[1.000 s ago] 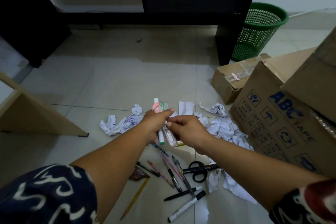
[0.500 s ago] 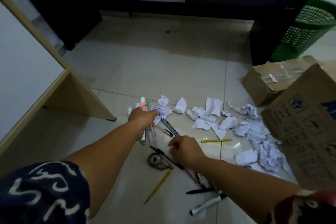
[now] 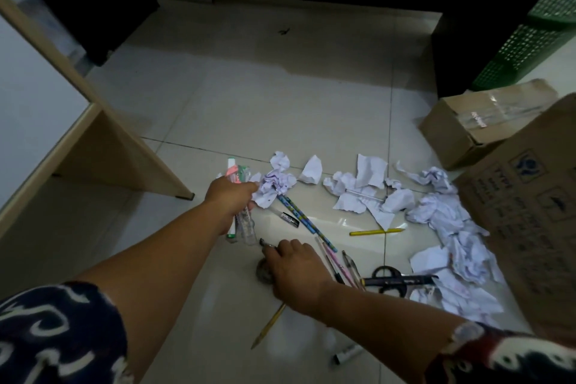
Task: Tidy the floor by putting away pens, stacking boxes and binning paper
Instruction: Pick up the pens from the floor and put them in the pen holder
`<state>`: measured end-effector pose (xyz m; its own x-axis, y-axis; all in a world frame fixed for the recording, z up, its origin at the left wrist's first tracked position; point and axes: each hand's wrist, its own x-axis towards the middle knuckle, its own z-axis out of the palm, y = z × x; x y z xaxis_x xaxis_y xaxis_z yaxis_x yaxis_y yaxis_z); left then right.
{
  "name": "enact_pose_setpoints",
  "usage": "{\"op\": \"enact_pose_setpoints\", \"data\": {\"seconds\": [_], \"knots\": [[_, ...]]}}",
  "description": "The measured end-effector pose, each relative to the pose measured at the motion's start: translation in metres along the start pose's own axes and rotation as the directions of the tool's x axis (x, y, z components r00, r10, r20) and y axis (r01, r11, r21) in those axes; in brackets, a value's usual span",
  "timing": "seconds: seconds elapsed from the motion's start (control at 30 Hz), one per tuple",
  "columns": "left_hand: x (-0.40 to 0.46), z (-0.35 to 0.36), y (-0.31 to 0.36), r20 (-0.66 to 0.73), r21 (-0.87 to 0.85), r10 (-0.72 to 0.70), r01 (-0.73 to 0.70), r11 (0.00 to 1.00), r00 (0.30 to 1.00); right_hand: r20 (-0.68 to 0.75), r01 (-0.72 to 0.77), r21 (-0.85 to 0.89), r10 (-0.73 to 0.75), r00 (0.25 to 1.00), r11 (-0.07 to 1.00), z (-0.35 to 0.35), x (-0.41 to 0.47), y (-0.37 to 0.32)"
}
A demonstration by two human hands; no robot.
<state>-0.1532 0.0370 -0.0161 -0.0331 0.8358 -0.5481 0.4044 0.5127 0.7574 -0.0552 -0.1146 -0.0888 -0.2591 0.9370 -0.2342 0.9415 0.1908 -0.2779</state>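
The left hand (image 3: 231, 198) was closed around a bundle of pens (image 3: 240, 221) above the floor (image 3: 249, 97). The right hand (image 3: 294, 271), just near and right of it, pinched the tip of a dark pen (image 3: 265, 243) on the tiles. Crumpled paper (image 3: 436, 212) lay scattered farther right, beside the cardboard boxes (image 3: 530, 196); the green bin (image 3: 530, 40) stood far right.

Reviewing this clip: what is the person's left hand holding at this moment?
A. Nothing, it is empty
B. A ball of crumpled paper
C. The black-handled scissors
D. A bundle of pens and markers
D: the left hand is closed around a bundle of pens and markers that sticks out both above and below the fist, while the scissors lie on the floor and the crumpled paper lies beside the hand.
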Motion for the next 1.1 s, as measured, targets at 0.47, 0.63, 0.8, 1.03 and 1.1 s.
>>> {"op": "enact_pose_setpoints", "data": {"seconds": [0.47, 0.63, 0.8, 1.03, 1.1], "knots": [[-0.045, 0.055, 0.037, 0.092, 0.091, 0.140, -0.149, 0.985, 0.986, -0.051, -0.318, 0.423, 0.372, 0.927, 0.849, -0.071, -0.086, 0.112], [-0.067, 0.084, 0.040, 0.172, 0.126, 0.154, -0.177, 0.976, 0.973, 0.054, -0.519, 0.338, 0.534, 0.844, 0.785, -0.074, -0.125, 0.150], [-0.078, 0.113, 0.043, 0.252, 0.197, 0.172, -0.224, 0.955, 0.952, 0.182, -0.401, 0.162, 0.373, 0.910, 0.902, -0.068, -0.148, 0.158], [-0.076, 0.129, 0.037, 0.294, 0.244, 0.151, -0.226, 0.943, 0.944, 0.467, -0.312, 0.076, 0.242, 0.851, 0.947, -0.049, -0.157, 0.151], [-0.071, 0.130, 0.035, 0.292, 0.247, 0.142, -0.217, 0.944, 0.946, 0.416, -0.332, 0.101, 0.263, 0.871, 0.938, -0.046, -0.159, 0.154]]}}
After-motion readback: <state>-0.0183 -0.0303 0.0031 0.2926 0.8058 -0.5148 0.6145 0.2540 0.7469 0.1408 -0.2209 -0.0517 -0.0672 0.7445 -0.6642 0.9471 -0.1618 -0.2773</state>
